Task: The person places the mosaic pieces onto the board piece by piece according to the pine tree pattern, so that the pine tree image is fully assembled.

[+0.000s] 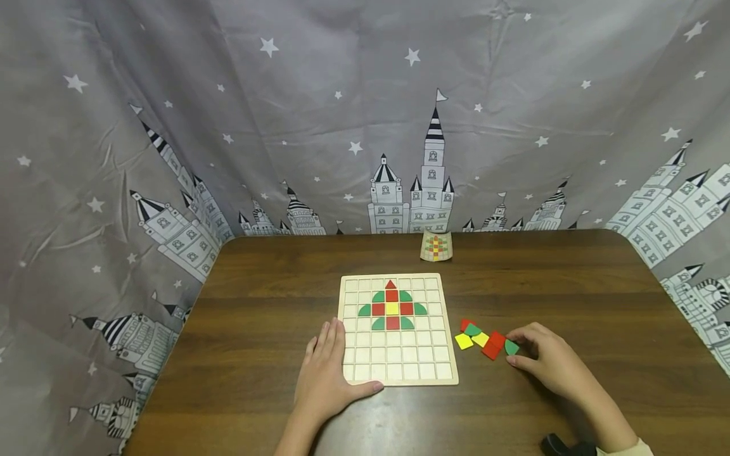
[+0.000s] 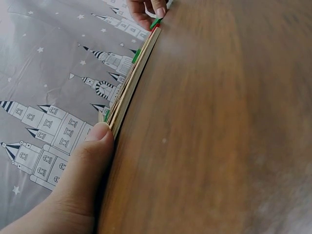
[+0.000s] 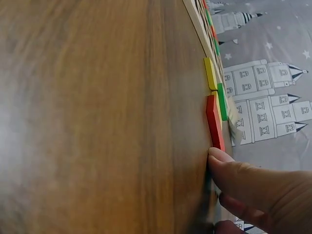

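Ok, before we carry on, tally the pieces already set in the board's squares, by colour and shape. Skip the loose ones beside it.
Green quarter-circles: 6
Red squares: 4
Red triangle: 1
Yellow square: 1
Total on the board: 12

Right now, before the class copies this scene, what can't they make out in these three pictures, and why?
Head: exact shapes on the small card, too small.
Head: outline of the rearmost red piece, partly covered by a green piece.
Head: what the black object is, cut off by the bottom edge.
Left wrist: the pattern on the board, seen almost edge-on.
Right wrist: lowest finger of the right hand, cut off by the bottom edge.
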Demonstrator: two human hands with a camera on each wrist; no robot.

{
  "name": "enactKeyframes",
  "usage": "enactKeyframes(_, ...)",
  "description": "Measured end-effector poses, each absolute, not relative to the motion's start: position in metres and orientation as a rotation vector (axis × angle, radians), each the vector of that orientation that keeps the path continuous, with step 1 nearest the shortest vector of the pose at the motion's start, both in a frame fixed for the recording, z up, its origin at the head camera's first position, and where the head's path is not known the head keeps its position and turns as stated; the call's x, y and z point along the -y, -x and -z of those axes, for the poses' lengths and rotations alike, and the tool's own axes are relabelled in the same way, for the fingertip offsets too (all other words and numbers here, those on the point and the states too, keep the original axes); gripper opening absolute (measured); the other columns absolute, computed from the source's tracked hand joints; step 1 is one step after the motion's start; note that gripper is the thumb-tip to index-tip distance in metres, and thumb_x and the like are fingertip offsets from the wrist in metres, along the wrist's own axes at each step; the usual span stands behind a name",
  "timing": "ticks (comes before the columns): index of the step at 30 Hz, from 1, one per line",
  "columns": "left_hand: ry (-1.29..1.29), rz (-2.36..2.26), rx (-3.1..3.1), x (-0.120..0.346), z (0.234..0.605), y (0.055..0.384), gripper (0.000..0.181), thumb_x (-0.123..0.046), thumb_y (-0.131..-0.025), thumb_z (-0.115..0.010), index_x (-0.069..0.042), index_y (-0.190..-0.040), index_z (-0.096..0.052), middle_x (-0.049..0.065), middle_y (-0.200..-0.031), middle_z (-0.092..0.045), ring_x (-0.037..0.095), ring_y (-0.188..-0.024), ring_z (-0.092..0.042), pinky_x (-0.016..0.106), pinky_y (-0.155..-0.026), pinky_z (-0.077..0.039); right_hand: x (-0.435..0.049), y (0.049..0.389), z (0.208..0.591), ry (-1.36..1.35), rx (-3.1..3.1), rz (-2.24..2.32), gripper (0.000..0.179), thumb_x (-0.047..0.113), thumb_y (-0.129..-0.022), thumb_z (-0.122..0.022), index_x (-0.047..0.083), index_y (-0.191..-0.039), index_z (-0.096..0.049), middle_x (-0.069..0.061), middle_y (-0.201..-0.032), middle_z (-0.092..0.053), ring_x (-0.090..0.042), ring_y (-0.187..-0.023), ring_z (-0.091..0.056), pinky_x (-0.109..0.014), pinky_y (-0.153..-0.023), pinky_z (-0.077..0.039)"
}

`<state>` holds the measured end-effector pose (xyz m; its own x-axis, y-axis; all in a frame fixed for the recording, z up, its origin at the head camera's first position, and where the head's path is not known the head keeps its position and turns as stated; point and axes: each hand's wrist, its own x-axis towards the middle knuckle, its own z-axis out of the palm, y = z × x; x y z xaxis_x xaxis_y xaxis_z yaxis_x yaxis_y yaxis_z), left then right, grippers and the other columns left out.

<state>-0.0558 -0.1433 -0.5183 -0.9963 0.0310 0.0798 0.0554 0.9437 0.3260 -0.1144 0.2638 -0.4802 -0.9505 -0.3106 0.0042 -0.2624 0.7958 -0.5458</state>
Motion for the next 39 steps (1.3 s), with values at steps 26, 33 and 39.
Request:
enactKeyframes(26,0.054,0.516,3.054,0.144,0.517,0.057,0.141,-0.097,-0.058,-0.055,-0.004,-0.158,-0.020,0.010,-0.166,-0.018,0.027,-0.155,-0.017,0.048,-0.123,-0.020,-0.215,0.136,0.475,0.477,-2.903,1.041,0.026,0.018,-0.088,-0.075,0.011,-0.113,-0.071,0.007,-0.080,-0.066,-0.005,-0.065,-0.051,-0.020,-0.056,-0.044)
enactKeyframes(33,0.044,0.519,3.068,0.145,0.519,0.056,0.141,-0.097,-0.059,-0.053,-0.006,-0.159,-0.016,0.009,-0.167,-0.015,0.025,-0.156,-0.014,0.046,-0.124,-0.018,-0.155,0.141,0.480,0.505,-2.792,1.200,0.027,0.023,-0.083,-0.080,0.013,-0.107,-0.071,0.012,-0.078,-0.070,-0.002,-0.061,-0.053,-0.021,-0.057,-0.045)
enactKeyframes(39,0.046,0.511,3.064,0.145,0.520,0.057,0.141,-0.098,-0.059,-0.051,-0.006,-0.159,-0.017,0.009,-0.167,-0.016,0.025,-0.155,-0.015,0.047,-0.124,-0.019,-0.101,0.137,0.479,0.548,-2.722,1.202,0.029,0.027,-0.079,-0.083,0.017,-0.104,-0.074,0.018,-0.074,-0.071,0.003,-0.068,-0.062,-0.025,-0.070,-0.052)
